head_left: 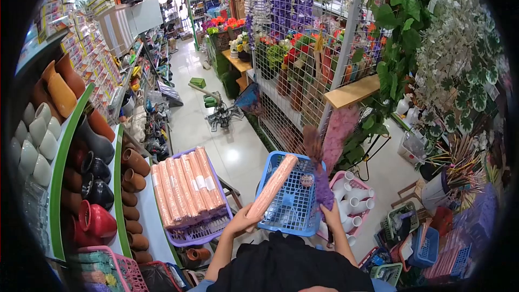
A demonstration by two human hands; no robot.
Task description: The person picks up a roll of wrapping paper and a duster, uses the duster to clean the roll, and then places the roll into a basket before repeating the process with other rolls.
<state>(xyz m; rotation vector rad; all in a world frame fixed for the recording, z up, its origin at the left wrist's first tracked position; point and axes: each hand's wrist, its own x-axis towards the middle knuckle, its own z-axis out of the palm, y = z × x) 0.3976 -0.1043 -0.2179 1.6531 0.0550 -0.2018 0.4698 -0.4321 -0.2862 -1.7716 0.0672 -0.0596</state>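
Note:
My left hand [247, 221] is closed around the lower end of a long peach-coloured wrapped roll [277, 184], which slants up over a blue plastic basket [287, 216]. My right hand [331, 214] grips a fluffy purple-and-brown duster [320, 178] near the basket's right side, its brown end pointing away from me. A small round pink item with lettering [307, 180] lies in the blue basket. To the left, several similar peach rolls [186, 186] lie side by side on a purple basket [229, 208].
White vases [361, 205] fill a pink basket at right. Shelves of pots [134, 179] line the left side. A wire grid [292, 70] with artificial flowers stands ahead. A floor-standing device [220, 114] is in the aisle. Baskets [425, 244] crowd the lower right.

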